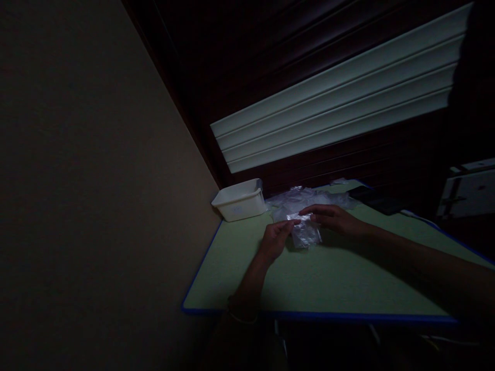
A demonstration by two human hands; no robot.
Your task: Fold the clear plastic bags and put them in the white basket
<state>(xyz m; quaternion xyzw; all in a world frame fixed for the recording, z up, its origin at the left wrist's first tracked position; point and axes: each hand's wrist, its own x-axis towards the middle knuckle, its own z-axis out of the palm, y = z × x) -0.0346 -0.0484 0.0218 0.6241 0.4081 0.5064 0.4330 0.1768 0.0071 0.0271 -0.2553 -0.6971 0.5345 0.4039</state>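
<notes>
A small clear plastic bag (pixel 306 234) hangs above the table's middle, shiny and wrinkled. My left hand (pixel 275 238) pinches its upper left corner between thumb and index finger. At the top right edge of the bag is my right hand (pixel 334 219), its index finger stretched along the rim and its thumb in front, closed on the plastic. Just behind, a loose pile of clear plastic bags (pixel 294 198) lies on the table. Dim light hides whether anything is inside the held bag.
The light green tabletop (pixel 328 283) has a blue edge. A white plastic bin (pixel 242 206) stands at the back left, by the wall (pixel 96 180). A dark flat object (pixel 375 201) lies at the back right. Behind rises a dark panelled surface with a pale slatted section (pixel 340 93).
</notes>
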